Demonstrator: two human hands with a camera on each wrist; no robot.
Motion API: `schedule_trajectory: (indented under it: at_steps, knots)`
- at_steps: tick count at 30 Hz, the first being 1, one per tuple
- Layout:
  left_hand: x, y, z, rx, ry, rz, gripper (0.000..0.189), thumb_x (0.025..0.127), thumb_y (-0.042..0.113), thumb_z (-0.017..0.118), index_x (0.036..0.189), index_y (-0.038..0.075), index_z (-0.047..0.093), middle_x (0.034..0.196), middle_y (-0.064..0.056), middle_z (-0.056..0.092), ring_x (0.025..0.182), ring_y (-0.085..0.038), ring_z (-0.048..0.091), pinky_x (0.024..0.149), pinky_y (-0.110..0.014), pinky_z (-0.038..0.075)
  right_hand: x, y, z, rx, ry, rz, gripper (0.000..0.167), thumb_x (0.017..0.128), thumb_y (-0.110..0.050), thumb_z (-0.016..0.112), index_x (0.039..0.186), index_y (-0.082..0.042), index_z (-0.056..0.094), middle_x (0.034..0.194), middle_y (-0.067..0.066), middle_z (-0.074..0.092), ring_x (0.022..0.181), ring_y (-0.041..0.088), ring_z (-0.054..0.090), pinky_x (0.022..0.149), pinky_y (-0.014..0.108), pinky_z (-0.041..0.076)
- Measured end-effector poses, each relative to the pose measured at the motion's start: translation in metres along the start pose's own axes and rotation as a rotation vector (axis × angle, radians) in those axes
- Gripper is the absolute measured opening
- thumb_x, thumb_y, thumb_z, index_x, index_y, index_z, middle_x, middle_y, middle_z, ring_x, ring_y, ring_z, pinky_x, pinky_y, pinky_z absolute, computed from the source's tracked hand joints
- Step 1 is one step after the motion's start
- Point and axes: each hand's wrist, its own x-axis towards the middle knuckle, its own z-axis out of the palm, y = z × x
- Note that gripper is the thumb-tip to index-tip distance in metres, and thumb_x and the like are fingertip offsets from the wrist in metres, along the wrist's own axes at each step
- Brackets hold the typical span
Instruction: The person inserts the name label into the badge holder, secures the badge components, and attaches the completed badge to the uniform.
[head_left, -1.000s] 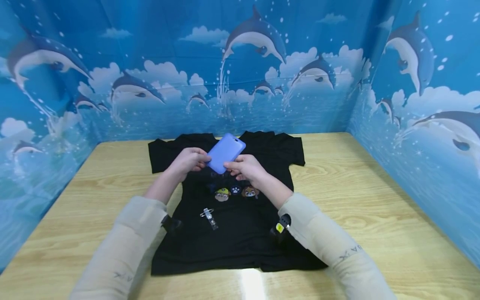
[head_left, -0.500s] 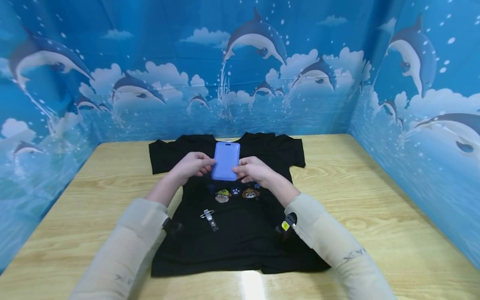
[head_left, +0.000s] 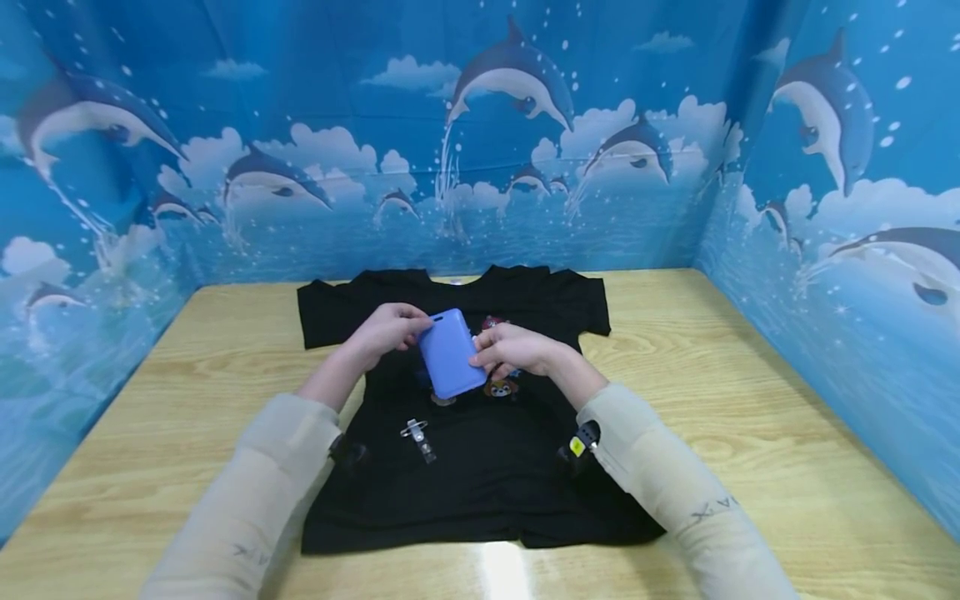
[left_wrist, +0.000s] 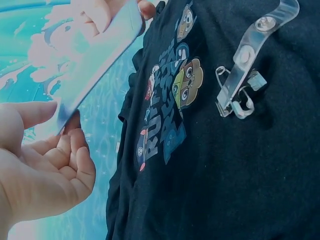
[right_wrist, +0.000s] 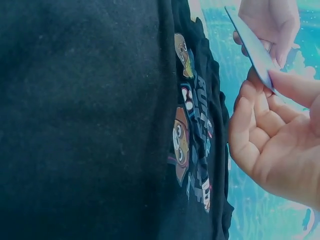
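A blue-violet badge holder [head_left: 452,354] with a slot at one end is held up over the shirt, tilted in the head view with its slot toward the upper left. My left hand [head_left: 388,335] pinches it by the slotted end between thumb and fingers. On its other side, my right hand [head_left: 517,348] grips the edge nearer the lower end. The left wrist view shows the left thumb on the holder's face [left_wrist: 95,60], which is washed out by glare. In the right wrist view the holder [right_wrist: 252,47] appears nearly edge-on.
Beneath the hands a black T-shirt [head_left: 480,475] with a cartoon print lies spread on the wooden table [head_left: 750,400]. A clear-strap badge clip [head_left: 417,440] with a safety pin rests on the shirt's front. Dolphin-patterned curtains [head_left: 337,233] stand around the table.
The badge holder has turned from leaning right, through upright, to leaning left, and has come lower toward me. Both hands stay on it; the left has shifted to its slotted end.
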Motion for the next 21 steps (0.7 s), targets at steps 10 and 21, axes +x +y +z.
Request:
schedule_trajectory:
  at_steps: [10, 21]
  knots:
    - [-0.0014, -0.0001, 0.0008, 0.023, -0.020, 0.023, 0.032, 0.093, 0.019, 0.053, 0.118, -0.002, 0.055, 0.096, -0.012, 0.053, 0.078, -0.021, 0.049, 0.071, -0.035, 0.042, 0.0007, -0.0001, -0.0032, 0.064, 0.179, 0.019, 0.024, 0.092, -0.012, 0.056, 0.111, 0.002, 0.058, 0.090, 0.009, 0.054, 0.074, 0.016, 0.053, 0.064, 0.028, 0.048]
    - [-0.0056, -0.0043, 0.0022, -0.046, -0.018, -0.018, 0.033, 0.094, 0.016, 0.051, 0.124, 0.002, 0.050, 0.093, -0.011, 0.049, 0.076, -0.026, 0.047, 0.062, -0.029, 0.036, 0.0053, 0.0029, 0.0000, 0.186, 0.290, 0.038, 0.025, 0.093, -0.014, 0.056, 0.113, 0.000, 0.059, 0.100, 0.010, 0.057, 0.080, 0.018, 0.057, 0.074, 0.034, 0.050]
